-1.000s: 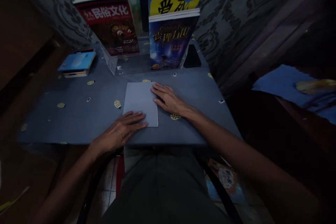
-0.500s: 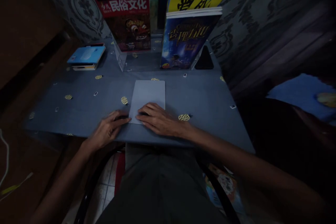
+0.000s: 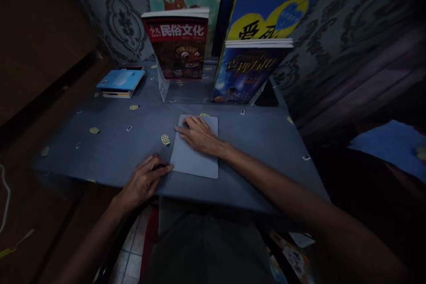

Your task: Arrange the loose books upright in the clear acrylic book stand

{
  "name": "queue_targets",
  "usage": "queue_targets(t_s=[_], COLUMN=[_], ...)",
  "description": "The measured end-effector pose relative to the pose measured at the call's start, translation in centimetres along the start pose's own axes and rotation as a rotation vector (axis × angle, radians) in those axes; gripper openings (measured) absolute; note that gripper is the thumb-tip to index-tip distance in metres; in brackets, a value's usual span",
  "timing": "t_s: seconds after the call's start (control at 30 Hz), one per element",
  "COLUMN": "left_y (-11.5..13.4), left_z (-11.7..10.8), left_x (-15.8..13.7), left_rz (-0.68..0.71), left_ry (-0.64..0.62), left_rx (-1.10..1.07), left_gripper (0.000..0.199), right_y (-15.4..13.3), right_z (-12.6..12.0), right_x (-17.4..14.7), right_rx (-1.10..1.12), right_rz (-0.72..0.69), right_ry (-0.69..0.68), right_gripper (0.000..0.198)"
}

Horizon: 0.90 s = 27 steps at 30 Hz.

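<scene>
A flat pale grey rectangle (image 3: 199,164) with rounded corners, like a thin booklet or folded sheet, lies near the table's front edge. My right hand (image 3: 198,135) rests palm down across its upper half, fingers stretched toward its top left edge. At its lower left corner is my left hand (image 3: 148,175), the extended thumb touching the corner and the other fingers bent down at the cloth, apart from the thumb. Whatever lies beneath the right palm is hidden.
Behind stand a red-covered book (image 3: 181,55) and a dark blue book (image 3: 246,73) in clear holders, with taller books at their backs. Small books (image 3: 121,80) are stacked at the left. A black flat object (image 3: 267,95) lies beside the right holder. Patterned cloth (image 3: 109,151) covers the table.
My right hand has slid from the lower part of the grey rectangle up to its top left. The left hand stays by the lower left corner. The camera view has tilted up.
</scene>
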<state>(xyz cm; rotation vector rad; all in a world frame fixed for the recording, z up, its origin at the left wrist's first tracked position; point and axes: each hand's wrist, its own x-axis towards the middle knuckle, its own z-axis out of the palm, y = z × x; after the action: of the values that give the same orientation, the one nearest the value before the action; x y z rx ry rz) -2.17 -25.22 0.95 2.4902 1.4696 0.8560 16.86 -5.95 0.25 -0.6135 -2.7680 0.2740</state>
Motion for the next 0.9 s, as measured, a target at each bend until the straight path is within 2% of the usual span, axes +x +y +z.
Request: queue_targets(t_s=[0.17, 0.33, 0.43, 0.6, 0.8, 0.9], left_y=[0.0, -0.7, -1.6, -2.3, -2.0, -2.1], left_z=[-0.1, 0.0, 0.2, 0.5, 0.1, 0.3], left_x=[-0.2, 0.4, 1.5, 3.0, 3.4, 3.7], left_rz=[-0.005, -0.060, -0.068, -0.098, -0.221, -0.226], left_ry=[0.014, -0.004, -0.034, -0.050, 0.128, 0.114], left_rx=[-0.030, -0.071, -0.107, -0.156, -0.077, -0.049], left_gripper=[0.050, 0.040, 0.036, 0.034, 0.031, 0.031], right_y=[2.5, 2.8, 2.2, -0.6, -5.4, -7.2], right_z=[0.2, 0.2, 0.2, 0.4, -0.1, -0.6], right_x=[1.6, 1.8, 1.3, -0.8, -3.8, -5.1], right_rx=[-0.020, -0.032, -0.037, 0.005, 0.059, 0.064], right_rz=[0.161, 0.153, 0.100, -0.089, -0.191, -0.243], right_ry=[-0.006, -0.003, 0.015, 0.038, -0.024, -0.057], right_gripper=[0.039, 0.041, 0.040, 0.036, 0.031, 0.032])
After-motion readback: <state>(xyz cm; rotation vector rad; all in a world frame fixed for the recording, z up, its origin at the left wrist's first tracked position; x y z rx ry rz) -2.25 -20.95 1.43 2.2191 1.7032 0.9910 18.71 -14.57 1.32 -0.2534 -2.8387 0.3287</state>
